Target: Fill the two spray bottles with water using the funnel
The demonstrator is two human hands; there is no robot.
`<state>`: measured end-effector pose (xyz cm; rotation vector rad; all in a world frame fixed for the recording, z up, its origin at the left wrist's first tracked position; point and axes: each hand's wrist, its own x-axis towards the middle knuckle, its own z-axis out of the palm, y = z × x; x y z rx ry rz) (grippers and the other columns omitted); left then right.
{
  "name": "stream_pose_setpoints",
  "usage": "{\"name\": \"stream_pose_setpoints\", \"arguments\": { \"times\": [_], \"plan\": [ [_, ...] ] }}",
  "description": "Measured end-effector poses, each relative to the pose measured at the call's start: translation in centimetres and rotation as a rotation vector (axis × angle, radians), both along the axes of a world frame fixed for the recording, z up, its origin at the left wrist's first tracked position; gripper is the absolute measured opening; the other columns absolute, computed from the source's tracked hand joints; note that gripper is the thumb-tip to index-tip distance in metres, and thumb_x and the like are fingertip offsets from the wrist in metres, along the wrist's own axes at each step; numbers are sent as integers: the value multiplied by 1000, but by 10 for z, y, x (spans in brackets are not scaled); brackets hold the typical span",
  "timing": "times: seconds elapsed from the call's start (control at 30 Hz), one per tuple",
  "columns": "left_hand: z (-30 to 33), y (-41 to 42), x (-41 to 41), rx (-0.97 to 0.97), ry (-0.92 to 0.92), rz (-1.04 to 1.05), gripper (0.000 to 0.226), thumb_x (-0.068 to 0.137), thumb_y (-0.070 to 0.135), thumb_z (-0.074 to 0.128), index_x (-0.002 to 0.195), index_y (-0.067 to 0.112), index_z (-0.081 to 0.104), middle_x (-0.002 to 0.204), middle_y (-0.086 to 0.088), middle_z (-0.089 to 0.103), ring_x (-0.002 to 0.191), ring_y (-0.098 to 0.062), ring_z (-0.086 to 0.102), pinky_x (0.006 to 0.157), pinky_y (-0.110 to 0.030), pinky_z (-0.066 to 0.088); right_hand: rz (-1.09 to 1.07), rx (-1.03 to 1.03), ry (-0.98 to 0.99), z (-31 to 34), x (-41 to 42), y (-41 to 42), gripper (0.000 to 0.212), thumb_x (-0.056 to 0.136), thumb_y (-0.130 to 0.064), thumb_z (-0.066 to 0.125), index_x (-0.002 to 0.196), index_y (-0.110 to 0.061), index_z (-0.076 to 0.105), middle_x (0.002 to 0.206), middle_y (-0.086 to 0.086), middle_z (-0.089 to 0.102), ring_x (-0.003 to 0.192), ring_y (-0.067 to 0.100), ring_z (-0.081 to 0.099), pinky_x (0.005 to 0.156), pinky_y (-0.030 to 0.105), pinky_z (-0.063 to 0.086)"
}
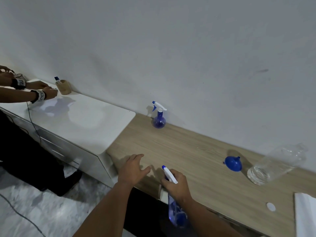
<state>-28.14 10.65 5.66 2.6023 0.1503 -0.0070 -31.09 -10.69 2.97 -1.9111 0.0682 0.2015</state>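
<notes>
Spray bottle [176, 212], capped, in right hand [176, 185] grip at table [196, 147] edge; second bottle [159, 119] capped by wall. Left hand [133, 168] spread, empty. Funnel [233, 163], water bottle [273, 165] untouched (filling apparently not begun).

Bare worktop [179, 147] lies open between the far spray bottle [159, 117] by the wall and the funnel [232, 163]; the water bottle [273, 165] crowds the funnel's right

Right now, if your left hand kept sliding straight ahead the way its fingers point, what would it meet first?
Probably nothing: the left hand points over bare wooden counter toward the wall. The far spray bottle seems slightly right of that line; depth is unclear.
</notes>
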Motion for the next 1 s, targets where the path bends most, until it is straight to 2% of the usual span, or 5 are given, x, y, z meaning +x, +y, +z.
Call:
{"name": "stream_pose_setpoints", "arguments": {
  "times": [0.13, 0.33, 0.5, 0.83, 1.0],
  "plan": [
    [0, 1, 1, 7, 4, -6, 72, 81, 62, 65, 143, 27, 51, 141, 3, 55, 129, -18, 51, 104, -34, 46, 6, -74, 52, -1, 0, 3, 38, 83, -26, 76, 60, -26, 46, 53, -10, 47, 51, 11, 41, 56, 26, 34],
    [0, 2, 3, 9, -1, -5, 73, 79, 64, 63, 141, 28, 52, 138, 3, 57, 127, -19, 53, 102, -36, 48, -43, -40, 32, 1, 3, 2, 22, 81, -21, 75, 68, -23, 57, 61, -6, 57, 55, 9, 48, 57, 22, 40],
    [1, 0, 5, 31, 1, -3, 72, 80, 64, 63, 142, 29, 51, 139, 4, 57, 128, -18, 52, 101, -35, 48, -27, -88, 68, 0, 8, -1, 33, 80, -25, 73, 60, -23, 47, 54, -6, 45, 51, 13, 40, 56, 29, 35],
    [3, 3, 10, 21, 33, -6, 73, 82, 65, 61, 144, 30, 47, 143, 6, 53, 127, -16, 52, 101, -35, 49, -27, -90, 38, 6, 15, 5, 30, 81, -26, 75, 63, -24, 52, 56, -8, 52, 51, 8, 46, 56, 24, 39],
    [3, 6, 12, 8, 31, -9, 74, 81, 66, 61, 144, 30, 48, 142, 6, 54, 125, -15, 53, 100, -35, 49, 9, -182, 65, 4, 22, 12, 26, 76, -35, 73, 65, -20, 54, 58, -2, 54, 53, 14, 49, 56, 31, 39]
  ]
}}
